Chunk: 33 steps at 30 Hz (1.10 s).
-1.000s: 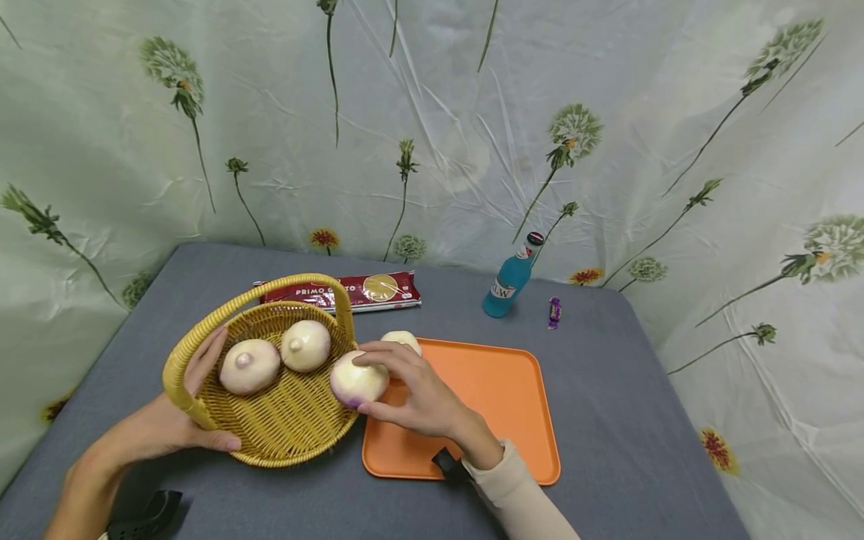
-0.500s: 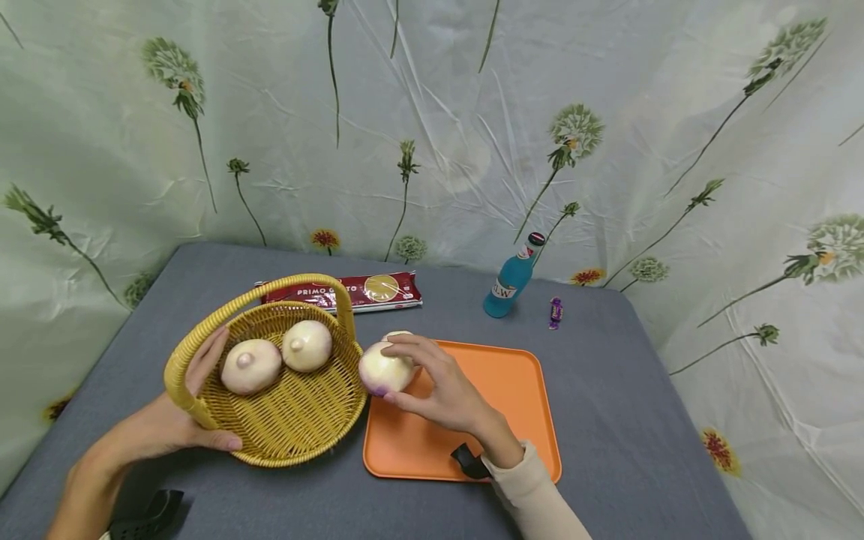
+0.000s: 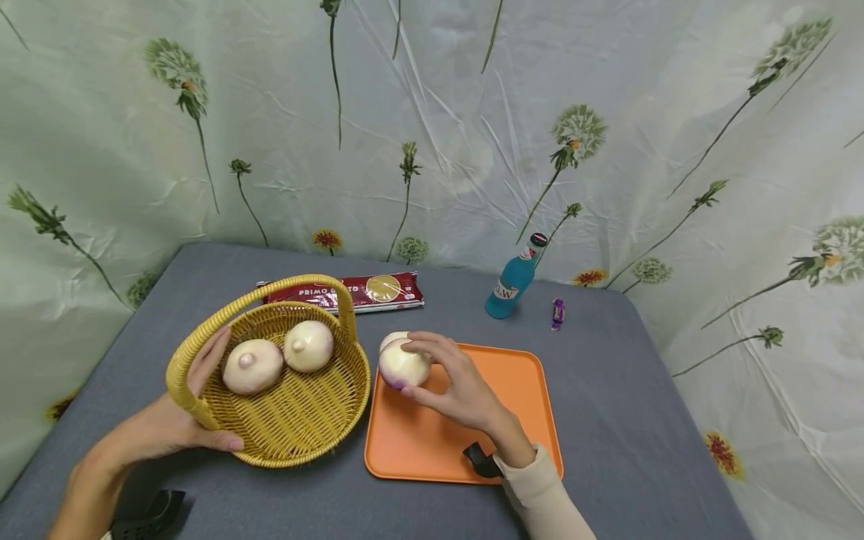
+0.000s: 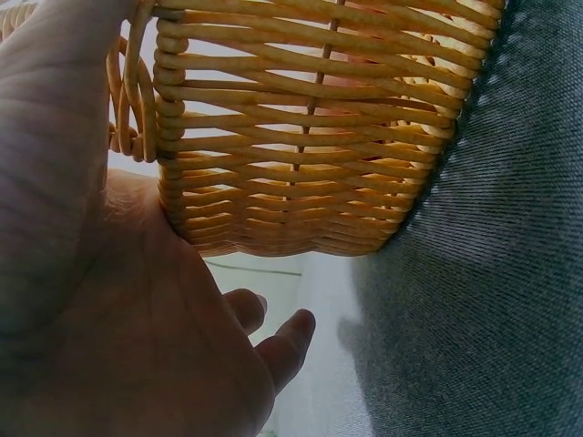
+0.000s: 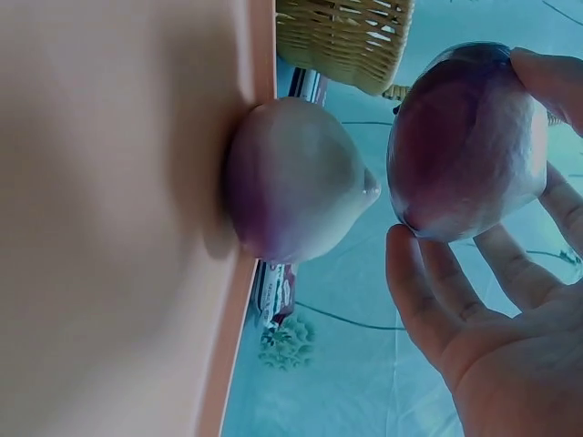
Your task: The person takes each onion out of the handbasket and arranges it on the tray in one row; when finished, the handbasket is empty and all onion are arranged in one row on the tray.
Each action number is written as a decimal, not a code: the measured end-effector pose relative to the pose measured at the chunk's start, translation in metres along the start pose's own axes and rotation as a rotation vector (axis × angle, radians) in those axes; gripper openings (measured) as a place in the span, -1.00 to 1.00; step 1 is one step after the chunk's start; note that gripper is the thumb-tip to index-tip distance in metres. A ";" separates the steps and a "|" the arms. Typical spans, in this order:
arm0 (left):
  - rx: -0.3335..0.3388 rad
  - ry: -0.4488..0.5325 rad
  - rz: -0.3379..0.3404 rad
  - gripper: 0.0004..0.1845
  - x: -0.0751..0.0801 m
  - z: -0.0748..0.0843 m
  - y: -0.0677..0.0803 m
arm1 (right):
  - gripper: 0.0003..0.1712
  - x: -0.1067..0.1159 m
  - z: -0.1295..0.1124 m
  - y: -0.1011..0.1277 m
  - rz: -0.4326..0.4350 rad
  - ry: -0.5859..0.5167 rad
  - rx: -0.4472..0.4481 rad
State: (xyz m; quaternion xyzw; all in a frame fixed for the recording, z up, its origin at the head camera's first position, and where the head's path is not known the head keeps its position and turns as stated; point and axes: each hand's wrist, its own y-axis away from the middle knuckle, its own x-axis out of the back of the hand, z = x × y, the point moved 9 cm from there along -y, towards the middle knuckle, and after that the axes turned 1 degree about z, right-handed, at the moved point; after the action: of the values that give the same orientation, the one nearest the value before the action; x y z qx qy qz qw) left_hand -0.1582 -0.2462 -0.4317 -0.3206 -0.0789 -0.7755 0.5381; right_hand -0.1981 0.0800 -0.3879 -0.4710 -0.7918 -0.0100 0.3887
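Compared with one second ago, the held turnip (image 3: 403, 364) is farther right, away from the basket's (image 3: 290, 424) right edge and above the orange tray (image 3: 506, 420). The right hand (image 3: 459, 386) moves with it and pinches it between thumb and fingers. Its pale side is turned up and its purple side down; the form is nearly round, so I cannot tell one clear long axis. Just below, a second turnip (image 5: 296, 177) rests near the tray's edge, with its nub pointing up. The left hand (image 3: 178, 420) touches the basket's left side, thumb and fingers wide apart. Inside the basket sit a left turnip (image 3: 253, 367) and a right turnip (image 3: 308, 346), both with the nub visible. Behind are a red packet (image 3: 381, 291), a blue bottle (image 3: 511, 286) standing upright and a purple candy (image 3: 558, 314)
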 end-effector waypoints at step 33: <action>-0.015 0.028 0.008 0.66 -0.001 -0.002 0.000 | -0.40 0.030 0.029 0.008 0.065 0.139 -0.104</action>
State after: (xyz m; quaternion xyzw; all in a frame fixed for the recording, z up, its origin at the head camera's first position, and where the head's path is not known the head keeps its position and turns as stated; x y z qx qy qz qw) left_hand -0.1587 -0.2466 -0.4340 -0.3138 -0.0643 -0.7785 0.5398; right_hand -0.2170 0.1179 -0.3924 -0.5142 -0.7457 -0.0713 0.4177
